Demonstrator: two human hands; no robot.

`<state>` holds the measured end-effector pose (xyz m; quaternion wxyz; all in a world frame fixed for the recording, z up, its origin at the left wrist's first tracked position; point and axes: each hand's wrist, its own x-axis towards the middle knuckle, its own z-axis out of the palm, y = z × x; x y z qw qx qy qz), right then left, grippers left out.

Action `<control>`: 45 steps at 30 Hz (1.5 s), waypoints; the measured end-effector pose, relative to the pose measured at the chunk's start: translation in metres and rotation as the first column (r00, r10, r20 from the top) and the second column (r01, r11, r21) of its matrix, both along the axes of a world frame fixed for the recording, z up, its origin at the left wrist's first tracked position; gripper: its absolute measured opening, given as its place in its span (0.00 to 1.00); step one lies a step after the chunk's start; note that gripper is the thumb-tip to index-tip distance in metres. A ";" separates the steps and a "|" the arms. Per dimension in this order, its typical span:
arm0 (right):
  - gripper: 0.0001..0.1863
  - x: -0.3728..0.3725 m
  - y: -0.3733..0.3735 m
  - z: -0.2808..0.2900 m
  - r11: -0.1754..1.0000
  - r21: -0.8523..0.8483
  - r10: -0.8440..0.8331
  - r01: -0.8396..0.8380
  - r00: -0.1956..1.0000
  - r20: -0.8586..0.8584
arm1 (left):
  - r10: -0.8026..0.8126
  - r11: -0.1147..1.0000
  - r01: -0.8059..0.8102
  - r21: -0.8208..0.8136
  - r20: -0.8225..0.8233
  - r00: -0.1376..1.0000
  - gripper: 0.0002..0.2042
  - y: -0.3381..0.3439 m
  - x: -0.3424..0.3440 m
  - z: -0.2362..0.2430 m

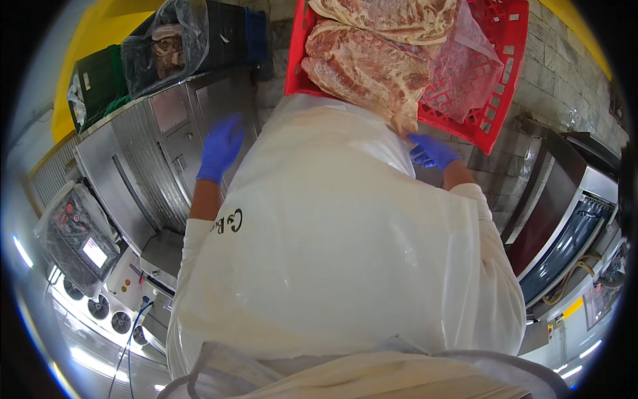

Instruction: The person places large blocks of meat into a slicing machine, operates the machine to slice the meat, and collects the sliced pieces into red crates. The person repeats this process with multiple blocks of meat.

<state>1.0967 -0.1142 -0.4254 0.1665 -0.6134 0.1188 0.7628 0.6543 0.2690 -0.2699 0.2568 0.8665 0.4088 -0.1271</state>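
Two large slabs of raw meat lie in a red plastic crate (pixel 495 120) in front of me, the nearer slab (pixel 372 73) below the farther one (pixel 392 20). A clear plastic sheet (pixel 465 66) lies against the crate's right inner side. My left hand (pixel 222 147), in a blue glove, hangs left of my apron with fingers stretched out, holding nothing. My right hand (pixel 435 153), gloved alike, is beside the narrow lower tip of the nearer slab, just below the crate's rim. Its fingers are apart and slightly bent; whether they touch the meat I cannot tell.
At the left stand steel cabinets (pixel 176 133), with a green crate (pixel 100 90) and a clear bag (pixel 166 50) of dark meat above. A plastic-covered control panel (pixel 80 233) is farther left. At the right is a steel machine (pixel 565 206). A long white apron (pixel 332 253) covers my front.
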 end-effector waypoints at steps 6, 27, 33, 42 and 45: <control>0.22 0.003 0.001 -0.061 0.766 0.063 -0.636 0.640 0.768 -0.075 | 0.162 0.985 -0.168 -0.025 -0.156 0.974 0.22 -0.032 -0.067 0.000; 0.14 -0.019 0.168 0.148 0.917 0.341 -0.229 0.206 0.973 0.030 | 0.102 0.978 -0.024 -0.208 0.373 0.922 0.24 0.002 0.076 0.048; 0.24 -0.027 0.272 0.204 0.750 0.655 0.050 -0.093 0.995 0.084 | 0.018 0.878 0.166 -0.448 0.379 0.925 0.35 0.026 0.223 0.106; 0.18 -0.024 0.295 0.042 0.705 0.700 -0.124 0.117 0.991 -0.041 | 0.129 0.953 -0.123 -0.276 0.003 0.992 0.34 0.065 0.180 0.061; 0.23 0.004 0.266 -0.029 0.888 0.434 -0.167 0.151 0.986 -0.001 | 0.523 0.798 -0.397 -0.454 0.192 0.831 0.32 0.056 0.160 0.022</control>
